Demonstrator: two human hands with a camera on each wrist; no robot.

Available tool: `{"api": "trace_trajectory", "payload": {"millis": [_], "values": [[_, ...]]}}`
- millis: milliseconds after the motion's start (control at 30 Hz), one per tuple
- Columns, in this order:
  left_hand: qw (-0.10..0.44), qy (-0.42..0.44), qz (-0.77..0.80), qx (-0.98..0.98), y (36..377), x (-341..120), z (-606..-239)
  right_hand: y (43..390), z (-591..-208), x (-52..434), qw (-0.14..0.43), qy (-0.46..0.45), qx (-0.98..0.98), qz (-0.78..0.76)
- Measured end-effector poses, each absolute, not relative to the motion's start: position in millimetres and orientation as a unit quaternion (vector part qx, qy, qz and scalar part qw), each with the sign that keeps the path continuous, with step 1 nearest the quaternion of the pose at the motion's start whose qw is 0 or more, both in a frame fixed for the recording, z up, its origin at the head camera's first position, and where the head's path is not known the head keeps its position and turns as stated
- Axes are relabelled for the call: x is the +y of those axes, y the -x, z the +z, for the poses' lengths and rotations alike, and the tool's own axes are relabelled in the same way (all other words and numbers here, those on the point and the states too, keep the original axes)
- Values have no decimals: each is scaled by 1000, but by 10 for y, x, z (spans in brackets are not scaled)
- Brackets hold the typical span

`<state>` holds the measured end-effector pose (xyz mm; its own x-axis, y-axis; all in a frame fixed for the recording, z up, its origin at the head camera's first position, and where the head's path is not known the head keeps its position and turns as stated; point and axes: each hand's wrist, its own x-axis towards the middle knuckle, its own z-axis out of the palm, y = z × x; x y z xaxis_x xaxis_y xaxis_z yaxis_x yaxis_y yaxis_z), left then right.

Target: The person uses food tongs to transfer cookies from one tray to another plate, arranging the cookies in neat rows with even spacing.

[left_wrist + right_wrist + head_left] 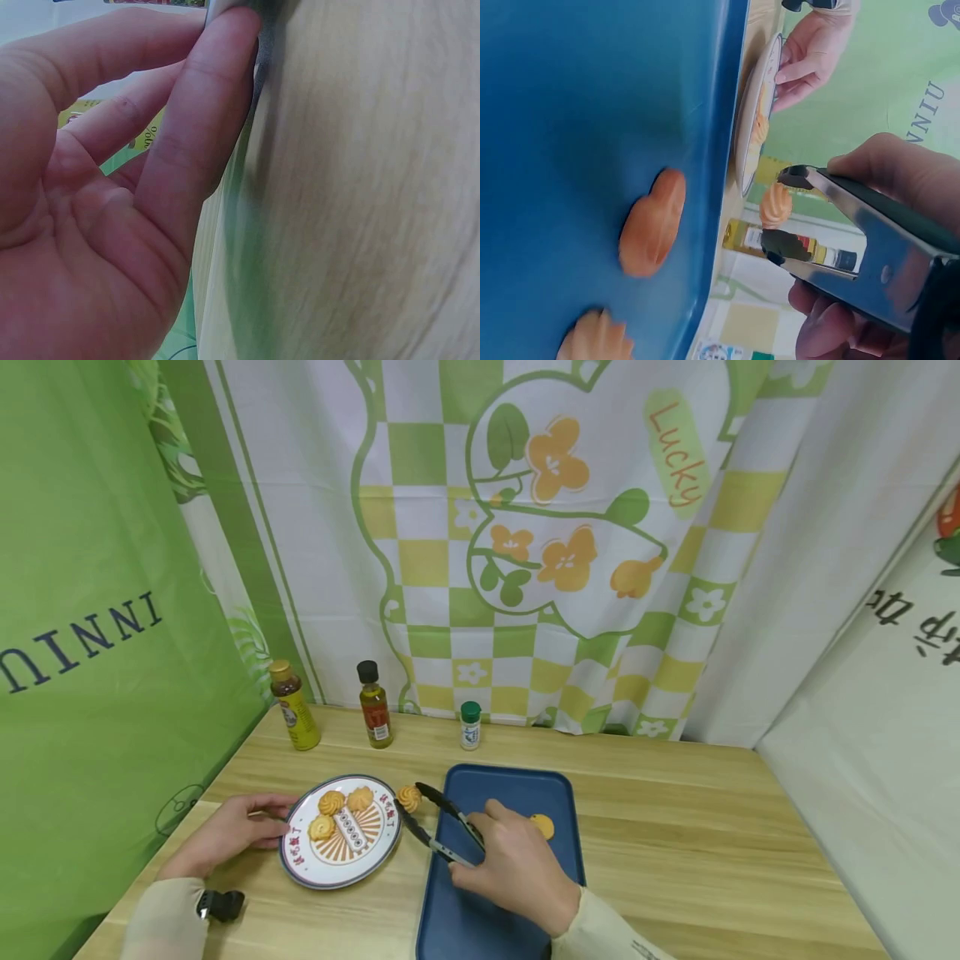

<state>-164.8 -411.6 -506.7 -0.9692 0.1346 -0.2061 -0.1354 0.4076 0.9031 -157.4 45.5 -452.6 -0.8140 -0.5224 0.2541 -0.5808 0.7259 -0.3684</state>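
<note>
My left hand (231,832) pinches the left rim of a white oval plate (386,845) with a printed pattern. Three cookies (332,802) sit toward the plate's upper left. In my right hand (517,865) are metal tongs (429,838) with black tips, gripped around the arms. Between those tips is a swirled cookie (777,205), held up beside the plate's right rim. Below my right hand lies a dark blue tray (496,774). The right wrist view shows a long brown cookie (652,225) and a ridged cookie (596,339) on it.
Along the back of the wooden table (660,827) stand a yellow-labelled bottle (297,710), an oil bottle with a black cap (375,710) and a small green-capped shaker (470,727). A patterned curtain (420,452) hangs right behind them.
</note>
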Motion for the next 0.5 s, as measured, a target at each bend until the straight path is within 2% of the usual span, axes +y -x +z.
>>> {"api": "trace_trajectory", "payload": {"millis": [500], "values": [[124, 11, 533, 837, 1658, -4117, -5069, 1631, -4572, -35, 26, -327, -912, 246]]}}
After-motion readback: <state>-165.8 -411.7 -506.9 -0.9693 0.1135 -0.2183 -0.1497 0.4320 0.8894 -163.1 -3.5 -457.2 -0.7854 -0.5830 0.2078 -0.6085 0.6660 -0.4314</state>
